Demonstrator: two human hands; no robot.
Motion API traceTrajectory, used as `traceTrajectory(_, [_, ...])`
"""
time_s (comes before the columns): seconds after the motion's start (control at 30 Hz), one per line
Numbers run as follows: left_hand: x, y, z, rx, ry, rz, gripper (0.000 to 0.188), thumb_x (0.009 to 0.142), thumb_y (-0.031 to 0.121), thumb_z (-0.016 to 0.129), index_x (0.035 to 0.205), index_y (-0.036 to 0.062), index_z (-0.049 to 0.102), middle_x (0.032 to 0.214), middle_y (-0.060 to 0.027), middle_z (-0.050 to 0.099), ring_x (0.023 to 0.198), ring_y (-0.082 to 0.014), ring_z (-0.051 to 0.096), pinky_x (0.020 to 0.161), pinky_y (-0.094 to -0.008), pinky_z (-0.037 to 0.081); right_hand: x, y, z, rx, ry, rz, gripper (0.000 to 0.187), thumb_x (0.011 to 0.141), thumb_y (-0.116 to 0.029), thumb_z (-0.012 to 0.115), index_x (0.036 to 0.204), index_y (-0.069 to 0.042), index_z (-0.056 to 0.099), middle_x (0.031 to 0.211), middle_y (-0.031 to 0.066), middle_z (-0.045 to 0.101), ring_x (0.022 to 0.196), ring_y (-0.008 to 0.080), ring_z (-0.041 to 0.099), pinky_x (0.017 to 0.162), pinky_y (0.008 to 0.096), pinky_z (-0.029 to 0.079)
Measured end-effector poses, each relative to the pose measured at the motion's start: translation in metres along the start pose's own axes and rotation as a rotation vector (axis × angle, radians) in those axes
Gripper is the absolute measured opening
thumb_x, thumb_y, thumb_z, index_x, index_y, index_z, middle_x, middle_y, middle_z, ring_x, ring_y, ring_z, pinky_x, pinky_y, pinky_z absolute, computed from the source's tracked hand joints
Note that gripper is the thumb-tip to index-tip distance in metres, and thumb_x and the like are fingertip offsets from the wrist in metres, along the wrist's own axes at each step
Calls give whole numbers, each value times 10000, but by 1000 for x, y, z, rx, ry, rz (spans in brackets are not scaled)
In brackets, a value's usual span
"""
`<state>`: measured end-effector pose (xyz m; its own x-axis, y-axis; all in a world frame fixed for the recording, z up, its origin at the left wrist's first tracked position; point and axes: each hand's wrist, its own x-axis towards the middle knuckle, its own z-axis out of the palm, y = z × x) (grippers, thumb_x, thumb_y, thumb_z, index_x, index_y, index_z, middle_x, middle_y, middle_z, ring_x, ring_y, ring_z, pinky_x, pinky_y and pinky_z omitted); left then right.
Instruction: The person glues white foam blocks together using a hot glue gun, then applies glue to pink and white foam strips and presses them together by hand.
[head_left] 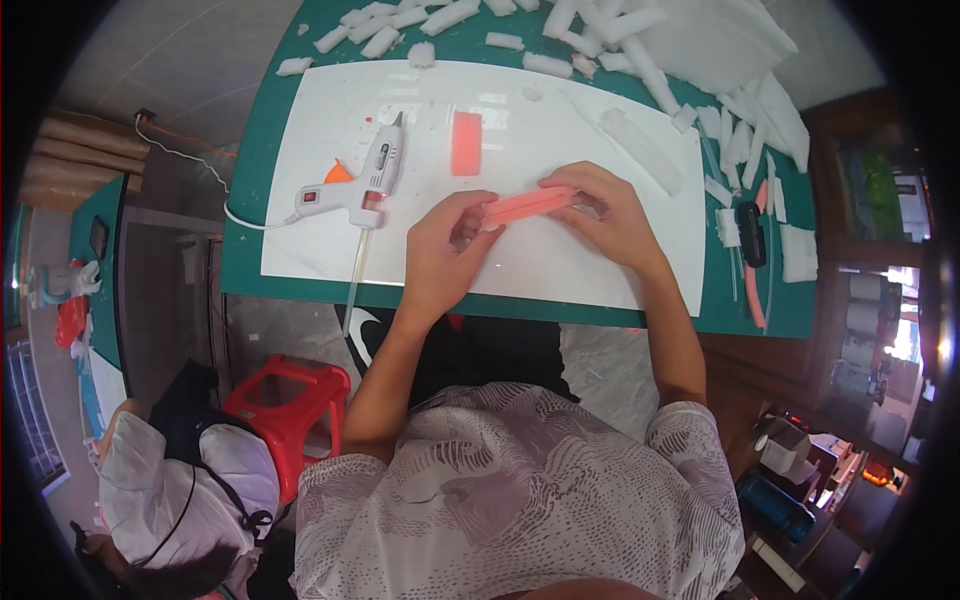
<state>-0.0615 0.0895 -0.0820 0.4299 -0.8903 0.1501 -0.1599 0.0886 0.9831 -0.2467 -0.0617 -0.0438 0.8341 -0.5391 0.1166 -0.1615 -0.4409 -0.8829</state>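
Between my two hands, above a white board point(330, 255), I hold a pink foam strip point(528, 205) with a lengthwise groove or seam. My left hand point(447, 245) pinches its left end between thumb and fingers. At the right end, my right hand point(608, 215) grips it with the thumb below and fingers on top. A flat pink foam piece point(466, 144) lies on the board just beyond my hands. To the left rests a white hot glue gun point(375, 175) with an orange part, a clear glue stick point(355, 275) sticking out of its back.
White foam offcuts point(620, 40) are heaped at the far side of the green table mat point(245, 200). On the right lie a black-handled cutter point(750, 235) and foam strips. The glue gun's cord point(210, 172) runs off left. A red stool point(295, 400) and another person point(195, 480) are at lower left.
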Motion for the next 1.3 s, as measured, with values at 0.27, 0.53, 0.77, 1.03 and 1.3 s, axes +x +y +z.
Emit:
traceTrajectory(0.27, [1,-1,-3,22,-6,-27,307,853,35,755,1146,6,668,923,-71,709,776,-109,654,723,-242,537,3,2,3,-34,3,-21,374,839,61,661,1205,-15,680,1184,116,657,1093,224,644,954,325,542])
traceTrajectory(0.53, [5,1,2,31,-69,19,318,842,30,768,1145,-5,679,953,-73,702,801,-112,625,727,-245,519,0,7,1,-89,68,-50,324,854,-30,712,1177,-21,691,1160,117,691,1009,213,668,877,324,545])
traceTrajectory(0.77, [2,-2,2,153,-75,41,340,834,-20,762,1162,-12,677,986,-35,633,841,-94,533,744,-218,455,-16,-7,-24,-133,113,-79,330,858,-97,729,1184,-66,694,1172,70,700,909,180,659,800,313,541])
traceTrajectory(1.03, [6,5,4,224,-55,148,302,808,3,780,1101,12,709,991,-57,642,798,-112,547,674,-220,449,-111,101,-235,-702,977,356,265,881,-243,662,1033,-35,723,923,148,740,833,266,725,750,354,552])
traceTrajectory(1.3, [3,9,3,328,-119,200,286,829,27,751,1110,41,703,1033,-107,634,784,-205,623,629,-288,507,-123,178,-298,-1047,724,841,399,766,-437,736,922,-70,720,982,205,726,979,406,689,852,469,545])
